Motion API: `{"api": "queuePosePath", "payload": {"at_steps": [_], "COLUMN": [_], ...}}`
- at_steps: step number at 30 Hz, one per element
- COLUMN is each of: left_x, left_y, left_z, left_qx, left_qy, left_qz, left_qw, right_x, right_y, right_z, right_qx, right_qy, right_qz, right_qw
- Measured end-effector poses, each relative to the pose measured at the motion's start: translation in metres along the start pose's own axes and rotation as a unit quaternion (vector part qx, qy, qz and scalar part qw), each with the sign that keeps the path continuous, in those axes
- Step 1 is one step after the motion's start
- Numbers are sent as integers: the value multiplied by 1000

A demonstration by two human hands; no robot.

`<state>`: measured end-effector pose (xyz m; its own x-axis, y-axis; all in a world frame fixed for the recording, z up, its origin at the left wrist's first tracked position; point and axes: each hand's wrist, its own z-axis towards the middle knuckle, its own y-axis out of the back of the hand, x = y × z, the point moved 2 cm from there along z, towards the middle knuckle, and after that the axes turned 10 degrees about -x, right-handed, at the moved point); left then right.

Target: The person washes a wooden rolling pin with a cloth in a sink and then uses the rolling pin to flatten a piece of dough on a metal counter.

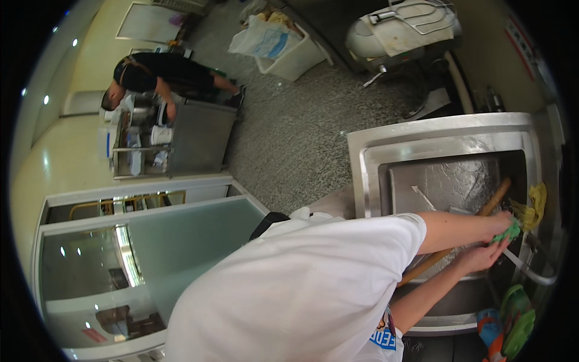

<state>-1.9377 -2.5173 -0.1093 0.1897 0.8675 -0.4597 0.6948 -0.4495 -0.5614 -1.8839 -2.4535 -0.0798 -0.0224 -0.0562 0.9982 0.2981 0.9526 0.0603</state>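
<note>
My left hand [499, 225] and my right hand [488, 256] meet over the far side of a stainless steel sink [438, 129]. Between them is a crumpled green cloth or scrubber [509, 231], with the fingers of both hands closed on it. Under my left forearm a long wooden stick [495, 197] lies slantwise across the basin; my arms hide its middle. A thin pale strip [424, 197] is in the basin too. Beside my hands a yellow cloth [537, 206] hangs over the sink's rim. The curved metal tap [529, 268] stands close to my right hand.
Green and orange plastic items [518, 319] sit beside the sink. Past it stands a machine [362, 38] with a cloth and a metal beater on top. A white bin [294, 59] holds sacks. Another person [140, 74] bends over a steel counter [203, 135]. A glass door [194, 244] is behind me.
</note>
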Motion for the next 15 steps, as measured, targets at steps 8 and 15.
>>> {"api": "queuePosePath", "payload": {"at_steps": [8,15], "left_x": [33,33], "left_y": [4,18], "left_z": [11,-17], "left_qx": [-26,-64], "left_qy": [7,-259], "left_qz": [56,509], "left_qw": [998,818], "right_x": [22,50], "right_y": [-7,-23], "right_z": [11,0], "right_qx": [36,55], "right_qy": [-364,-99], "right_qz": [169,6], "right_qw": [915,994]}}
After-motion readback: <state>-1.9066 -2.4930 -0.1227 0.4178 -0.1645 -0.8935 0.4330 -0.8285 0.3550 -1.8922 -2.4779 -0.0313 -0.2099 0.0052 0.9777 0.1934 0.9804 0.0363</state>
